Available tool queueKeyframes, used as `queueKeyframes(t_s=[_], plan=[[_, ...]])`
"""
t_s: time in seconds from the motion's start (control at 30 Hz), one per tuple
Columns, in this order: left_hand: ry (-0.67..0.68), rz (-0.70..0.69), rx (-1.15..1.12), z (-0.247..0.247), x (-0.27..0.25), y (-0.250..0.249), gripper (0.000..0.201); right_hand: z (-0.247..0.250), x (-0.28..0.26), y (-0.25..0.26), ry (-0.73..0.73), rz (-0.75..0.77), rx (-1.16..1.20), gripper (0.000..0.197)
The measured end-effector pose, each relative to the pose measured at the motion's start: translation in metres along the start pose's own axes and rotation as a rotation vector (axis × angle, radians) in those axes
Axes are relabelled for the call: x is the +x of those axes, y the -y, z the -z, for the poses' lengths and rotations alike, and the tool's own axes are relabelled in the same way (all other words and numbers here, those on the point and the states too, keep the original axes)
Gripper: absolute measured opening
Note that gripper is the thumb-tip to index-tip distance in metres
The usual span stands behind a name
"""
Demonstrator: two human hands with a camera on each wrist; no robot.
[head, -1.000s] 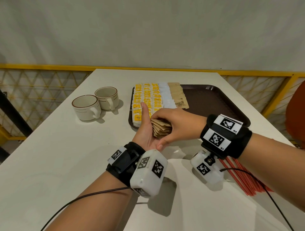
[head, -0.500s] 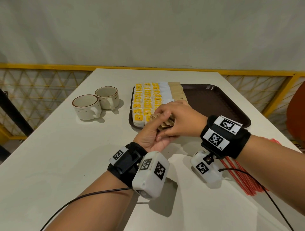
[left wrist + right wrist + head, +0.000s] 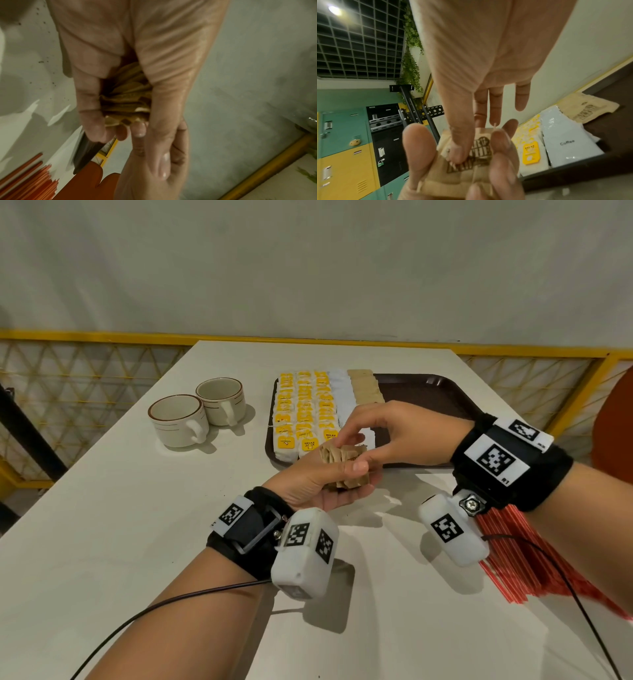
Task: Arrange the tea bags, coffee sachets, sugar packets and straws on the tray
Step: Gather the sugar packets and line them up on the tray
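Left hand (image 3: 318, 484) lay palm up just off the tray's near edge, fingers and thumb curled round a stack of brown sugar packets (image 3: 344, 465); the left wrist view showed the stack fanned edge-on between thumb and fingers. Right hand (image 3: 394, 433) came over it from the tray side, its thumb and forefinger pinching the top packet, the other fingers loose and spread above (right wrist view: thumb pressed on the printed face of that packet).

Beyond the hands, the brown tray (image 3: 442, 392) sat on the far half of the white table (image 3: 102, 525). Its left part was filled: three columns of yellow-tagged tea bags (image 3: 303, 409), then a white column of coffee sachets (image 3: 342, 395), then a short column of brown packets (image 3: 364, 388) reaching only part way from the far edge. The tray's right part was bare.

Key relation: the unfinished brown column lay directly past the right hand, toward the far edge, its long axis running far to near. The right hand was nearer; judged next move, lift off the top packet and lay it at the column's near end.

Red straws (image 3: 513, 546) lay on the table at the near right, under the right forearm, not yet on the tray. Two cups (image 3: 198, 412) stood left of the tray.
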State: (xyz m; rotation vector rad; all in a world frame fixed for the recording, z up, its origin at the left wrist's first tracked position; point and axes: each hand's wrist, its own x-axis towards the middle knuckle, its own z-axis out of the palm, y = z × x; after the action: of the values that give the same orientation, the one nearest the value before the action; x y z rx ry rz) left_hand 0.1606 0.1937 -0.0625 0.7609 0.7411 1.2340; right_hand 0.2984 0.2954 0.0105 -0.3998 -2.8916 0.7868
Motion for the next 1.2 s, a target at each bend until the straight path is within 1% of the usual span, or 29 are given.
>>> queueKeyframes(t_s=[0.03,0.1,0.17,0.23,0.3,0.37,0.43,0.5,0.53,0.57,0.6,0.67,0.73,0.8,0.9,0.97,1.07,1.13,1.2], plan=[[0.010,0.018,0.037,-0.001,0.000,-0.001,0.090,0.000,0.000,0.000,0.011,-0.015,0.001,0.028],[0.013,0.022,0.063,-0.002,0.000,-0.002,0.071,0.000,-0.001,0.001,0.017,-0.039,0.005,0.023],[0.017,0.006,0.053,-0.002,-0.001,-0.002,0.065,0.000,-0.001,0.000,0.015,-0.056,0.031,0.020],[0.003,-0.031,0.005,-0.002,-0.002,-0.001,0.071,0.000,-0.002,0.000,0.028,-0.074,0.026,0.020],[-0.030,-0.062,-0.072,-0.001,-0.002,-0.001,0.084,-0.001,-0.001,-0.005,0.025,-0.078,-0.018,0.019],[-0.066,-0.083,-0.150,0.000,-0.002,-0.001,0.090,-0.002,-0.001,-0.009,-0.003,-0.100,0.021,0.020],[-0.124,-0.096,-0.252,-0.002,-0.002,-0.003,0.082,-0.002,-0.005,-0.010,-0.063,-0.113,0.180,0.017],[-0.222,-0.122,-0.349,-0.002,0.000,-0.006,0.065,0.001,-0.010,-0.011,-0.169,-0.097,0.433,0.022],[-0.273,-0.143,-0.383,0.000,0.001,-0.009,0.056,0.005,-0.013,-0.014,-0.235,-0.111,0.580,0.025],[-0.313,-0.168,-0.379,0.002,0.002,-0.015,0.046,0.009,-0.014,-0.018,-0.299,-0.136,0.718,0.024],[-0.345,-0.183,-0.319,0.003,0.004,-0.023,0.035,0.015,-0.016,-0.024,-0.361,-0.166,0.826,0.020],[-0.364,-0.184,-0.071,0.003,0.008,-0.044,0.018,0.031,-0.018,-0.038,-0.455,-0.231,0.936,0.013],[-0.359,-0.156,0.257,0.002,0.019,-0.067,0.015,0.045,-0.018,-0.053,-0.474,-0.310,0.948,0.012],[-0.375,-0.116,0.599,0.001,0.038,-0.086,0.017,0.053,-0.013,-0.068,-0.425,-0.406,0.866,0.010],[-0.380,-0.028,1.074,-0.002,0.075,-0.099,0.013,0.056,0.000,-0.090,-0.265,-0.510,0.618,0.010],[-0.345,0.041,1.338,-0.004,0.098,-0.102,0.015,0.054,0.010,-0.100,-0.162,-0.564,0.479,0.013],[-0.271,0.111,1.573,0.001,0.130,-0.102,0.016,0.049,0.027,-0.114,-0.088,-0.622,0.387,0.016],[-0.228,0.135,1.684,0.008,0.147,-0.102,0.016,0.047,0.036,-0.123,-0.075,-0.645,0.372,0.014],[-0.212,0.139,1.762,0.015,0.161,-0.102,0.015,0.045,0.044,-0.130,-0.075,-0.661,0.362,0.014]])
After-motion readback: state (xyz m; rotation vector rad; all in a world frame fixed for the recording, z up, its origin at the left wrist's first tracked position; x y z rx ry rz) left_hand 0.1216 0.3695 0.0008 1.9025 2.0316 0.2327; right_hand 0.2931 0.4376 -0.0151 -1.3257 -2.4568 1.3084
